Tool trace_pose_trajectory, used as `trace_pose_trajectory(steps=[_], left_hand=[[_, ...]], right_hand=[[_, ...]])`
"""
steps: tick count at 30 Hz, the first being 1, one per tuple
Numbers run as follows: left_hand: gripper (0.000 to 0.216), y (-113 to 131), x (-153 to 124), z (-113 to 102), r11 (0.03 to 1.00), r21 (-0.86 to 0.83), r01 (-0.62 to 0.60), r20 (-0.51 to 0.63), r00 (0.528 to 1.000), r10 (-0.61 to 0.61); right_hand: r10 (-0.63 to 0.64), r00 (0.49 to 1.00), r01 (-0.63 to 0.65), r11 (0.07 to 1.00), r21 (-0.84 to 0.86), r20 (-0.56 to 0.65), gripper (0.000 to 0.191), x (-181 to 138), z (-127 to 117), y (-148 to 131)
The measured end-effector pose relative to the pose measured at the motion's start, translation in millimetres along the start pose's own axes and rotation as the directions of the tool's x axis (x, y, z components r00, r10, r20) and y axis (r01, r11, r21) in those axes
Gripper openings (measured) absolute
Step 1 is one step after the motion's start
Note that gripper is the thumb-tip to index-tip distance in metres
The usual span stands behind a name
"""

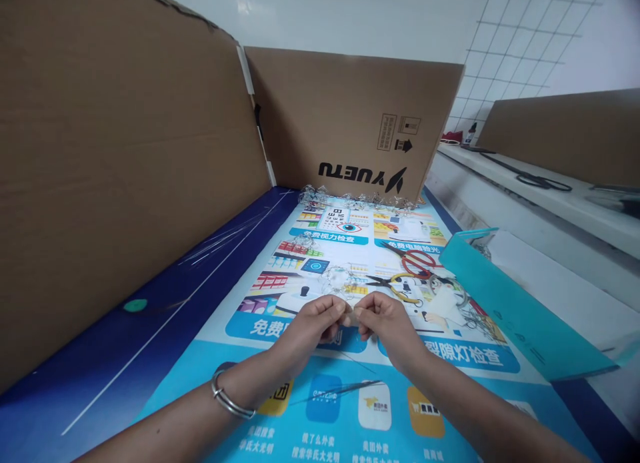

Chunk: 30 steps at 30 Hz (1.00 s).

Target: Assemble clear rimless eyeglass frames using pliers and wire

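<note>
My left hand [323, 320] and my right hand [380, 320] meet over the printed sheet, fingertips almost touching. Each has thumb and forefinger pinched together. Between them shows a small pale piece [353, 316], too small to name. Several thin dark wires [345, 388] lie on the sheet below my wrists. Just beyond my fingers sits a tangle of fine silvery wire [340, 278]. To its right lie pliers with yellow handles [397, 292] and a red-handled cutting tool [420, 271], with more loose wire [475, 320] nearby.
Cardboard panels [125, 150] wall the left side, with another cardboard panel [300, 116] at the back. Twisted wire pieces [360, 202] line its foot. A teal open box [530, 316] stands at right. Beyond it, a white ledge [505, 170] carries black scissors [543, 182].
</note>
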State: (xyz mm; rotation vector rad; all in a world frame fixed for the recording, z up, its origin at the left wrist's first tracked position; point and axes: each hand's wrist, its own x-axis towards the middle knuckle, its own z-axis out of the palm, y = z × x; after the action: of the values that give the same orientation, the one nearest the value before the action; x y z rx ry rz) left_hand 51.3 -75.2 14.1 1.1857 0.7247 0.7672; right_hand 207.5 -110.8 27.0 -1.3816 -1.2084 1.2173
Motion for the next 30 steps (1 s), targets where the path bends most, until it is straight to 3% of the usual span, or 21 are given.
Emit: trace_pose_trajectory(steps=[9, 14, 20, 23, 25, 27, 30], left_hand=[[0.025, 4.5, 4.2, -10.4, 0.987, 0.160, 0.010, -0.070, 0.998, 0.001], [0.022, 4.3, 2.2, -13.1, 0.975, 0.220, -0.006, -0.030, 0.999, 0.013], [0.020, 3.6, 2.9, -17.7, 0.961, 0.275, -0.034, -0.121, 0.990, 0.070], [0.020, 3.8, 4.0, -20.5, 0.955, 0.290, -0.057, -0.151, 0.983, 0.105], [0.020, 4.5, 4.4, -21.8, 0.954, 0.289, -0.076, -0.170, 0.977, 0.130], [0.020, 5.3, 4.5, -22.5, 0.955, 0.281, -0.094, -0.185, 0.971, 0.151], [0.021, 6.3, 4.7, -22.8, 0.956, 0.272, -0.105, -0.196, 0.967, 0.162]], right_hand=[[-0.066, 0.989, 0.003, 0.901, -0.433, -0.130, 0.010, 20.8, -39.4, 16.0], [-0.063, 0.993, -0.010, 0.802, -0.597, -0.101, 0.011, 27.3, -48.8, 25.3], [-0.091, 0.995, 0.023, 0.675, -0.738, -0.052, 0.014, 21.9, -52.6, 10.4], [-0.111, 0.993, 0.108, 0.628, -0.771, 0.049, 0.012, 6.6, -46.1, -6.6], [-0.091, 0.979, 0.200, 0.606, -0.770, 0.183, 0.008, -9.1, -36.5, -15.0], [-0.023, 0.907, 0.372, 0.518, -0.771, 0.422, 0.014, -25.4, -25.3, -18.0], [0.016, 0.834, 0.506, 0.376, -0.776, 0.552, 0.025, -43.2, -11.5, -13.2]])
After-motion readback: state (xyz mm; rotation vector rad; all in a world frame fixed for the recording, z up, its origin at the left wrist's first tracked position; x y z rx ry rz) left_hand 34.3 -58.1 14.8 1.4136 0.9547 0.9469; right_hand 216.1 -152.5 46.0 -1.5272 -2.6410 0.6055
